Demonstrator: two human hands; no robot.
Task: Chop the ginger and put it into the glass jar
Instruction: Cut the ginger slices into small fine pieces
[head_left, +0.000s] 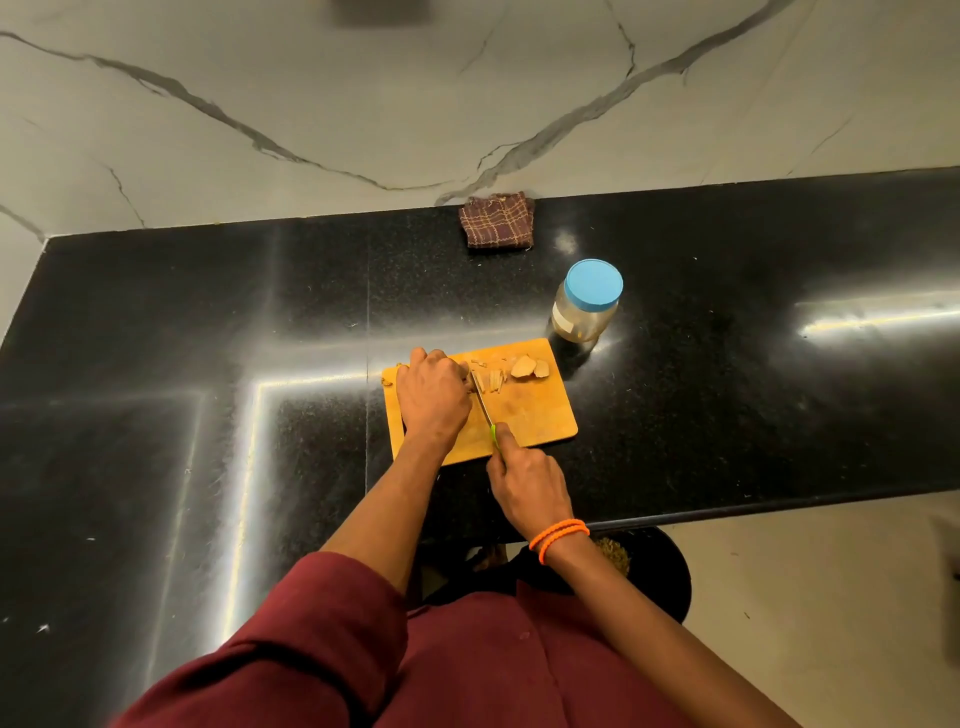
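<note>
Nearest, the right hand (524, 480), with orange bands at the wrist, grips the green-handled knife (487, 413), blade angled up to the cut. The left hand (434, 392) curls over the uncut ginger (470, 379) on the wooden cutting board (540, 415), fingers bent down on it beside the blade. Just right of the blade lie thin slices (491, 382), then two larger chunks (530, 368). Ginger is firm and fibrous but knobbly, likely to roll, so pinning it from above suits; loose slices are light and best scooped. Beyond the board on the black desk (208, 338) stands the glass jar (584, 304), blue lid still on. Farthest, a checked cloth (497, 221).
</note>
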